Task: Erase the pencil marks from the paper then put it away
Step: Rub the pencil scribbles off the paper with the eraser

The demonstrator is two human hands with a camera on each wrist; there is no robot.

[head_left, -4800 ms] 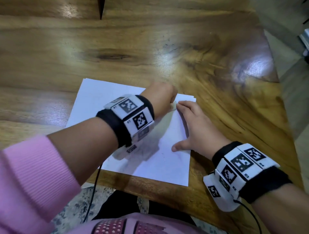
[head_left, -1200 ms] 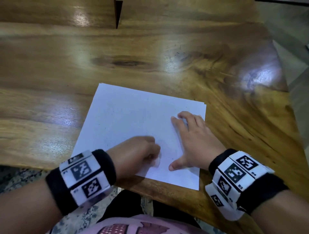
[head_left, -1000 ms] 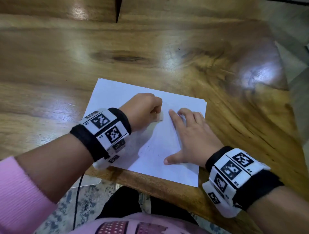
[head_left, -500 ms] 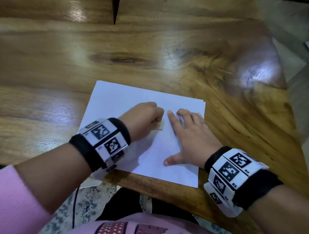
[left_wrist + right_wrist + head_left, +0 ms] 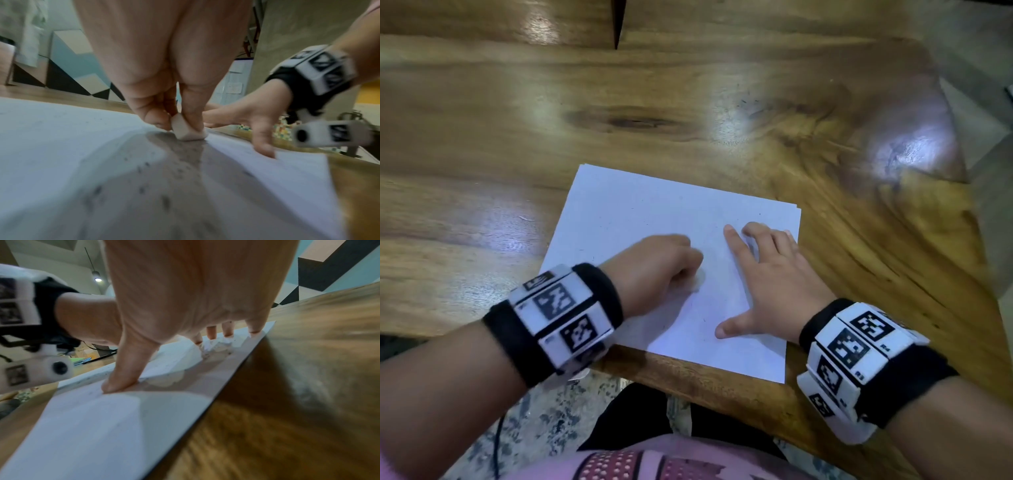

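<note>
A white sheet of paper [image 5: 640, 212] lies near the front edge of the wooden table [image 5: 688, 102]. My left hand [image 5: 654, 263] pinches a small pale eraser [image 5: 186, 129] between thumb and fingers and presses it on the paper [image 5: 51, 129] at mid-sheet. Dark eraser crumbs [image 5: 164, 170] are scattered on the sheet behind it. My right hand [image 5: 770, 284] lies spread on the sheet's right part, its fingers [image 5: 211, 332] and thumb pressing the paper [image 5: 92, 426] flat. In the head view the eraser is almost hidden under the left hand.
The table's front edge [image 5: 722, 380] runs just below the paper, with a patterned floor [image 5: 534, 421] beneath. A dark split [image 5: 617, 24] cuts the tabletop at the far side. The table's right corner [image 5: 928, 102] drops off to the floor.
My left hand has drawn the eraser back toward me and slightly left across the sheet. The right hand has stayed pressing on the paper, which has not shifted.
</note>
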